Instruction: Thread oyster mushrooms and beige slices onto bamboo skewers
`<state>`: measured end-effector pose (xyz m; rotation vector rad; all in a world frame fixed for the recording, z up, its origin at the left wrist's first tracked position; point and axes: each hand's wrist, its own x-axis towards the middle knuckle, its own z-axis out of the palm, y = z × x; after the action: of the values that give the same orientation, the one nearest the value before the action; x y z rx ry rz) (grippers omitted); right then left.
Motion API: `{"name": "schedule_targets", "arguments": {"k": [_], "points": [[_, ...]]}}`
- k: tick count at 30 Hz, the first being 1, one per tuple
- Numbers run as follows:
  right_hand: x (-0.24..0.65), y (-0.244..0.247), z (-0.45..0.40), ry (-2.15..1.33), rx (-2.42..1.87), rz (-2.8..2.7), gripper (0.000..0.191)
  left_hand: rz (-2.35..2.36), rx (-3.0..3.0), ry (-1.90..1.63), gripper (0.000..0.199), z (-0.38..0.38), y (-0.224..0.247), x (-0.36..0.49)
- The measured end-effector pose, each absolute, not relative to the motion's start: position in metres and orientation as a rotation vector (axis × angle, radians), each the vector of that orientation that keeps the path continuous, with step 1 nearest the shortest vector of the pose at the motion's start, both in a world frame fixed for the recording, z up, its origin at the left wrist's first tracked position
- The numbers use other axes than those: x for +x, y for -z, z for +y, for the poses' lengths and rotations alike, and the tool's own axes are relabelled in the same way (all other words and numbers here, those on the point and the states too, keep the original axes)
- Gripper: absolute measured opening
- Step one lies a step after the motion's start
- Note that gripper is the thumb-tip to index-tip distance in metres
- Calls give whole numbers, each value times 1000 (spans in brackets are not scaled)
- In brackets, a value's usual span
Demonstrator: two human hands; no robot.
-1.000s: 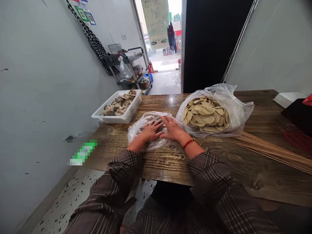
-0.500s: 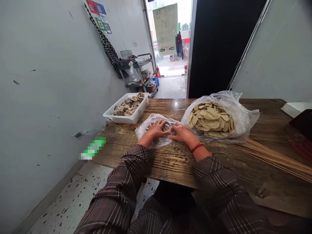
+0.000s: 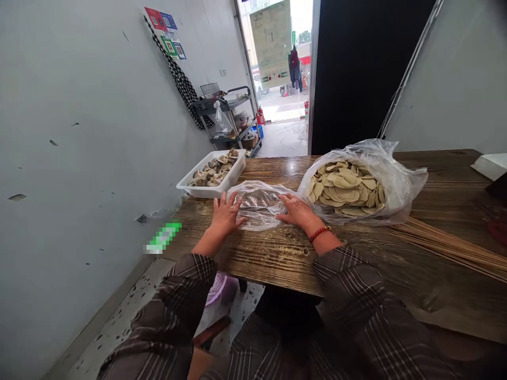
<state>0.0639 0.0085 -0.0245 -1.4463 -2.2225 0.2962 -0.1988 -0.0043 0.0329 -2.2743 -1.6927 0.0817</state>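
A clear plastic bag [image 3: 259,208] lies flat on the wooden table between my hands. At its left edge is my left hand [image 3: 225,215], fingers spread and holding nothing. My right hand [image 3: 296,211], with a red bead bracelet at the wrist, rests at the bag's right side, fingers apart. Just beyond it on the right, a large open plastic bag [image 3: 400,184] holds many flat, pale oval slices [image 3: 348,187]. At the back left stands a white tray [image 3: 233,175] with mushrooms [image 3: 214,170] in it.
Thin wooden skewers [image 3: 447,245] lie on the table [image 3: 277,264] at the right. A white object [image 3: 491,165] is at the far right edge. Beyond the table stand a shelf cart [image 3: 227,113] and a glass door. A purple bin [image 3: 224,290] is below the table.
My left hand has moved left, off the middle of the clear bag, which now shows more fully. My right hand stays near the bag's right side. The view has shifted slightly.
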Motion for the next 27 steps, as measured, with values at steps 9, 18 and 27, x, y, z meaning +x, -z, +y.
{"name": "schedule_targets", "arguments": {"k": [9,18,27], "points": [[54,10,10,-193,-1371,-2152,48,-1608,-2315,180,50,9,-46,-193],[39,-26,-19,-47,-1080,-2049,26,-1163,-2479,775,31,-33,-53,-174],[180,-10,-122,20,-1404,-1714,29,-829,-3170,696,28,-70,-19,-46]]}}
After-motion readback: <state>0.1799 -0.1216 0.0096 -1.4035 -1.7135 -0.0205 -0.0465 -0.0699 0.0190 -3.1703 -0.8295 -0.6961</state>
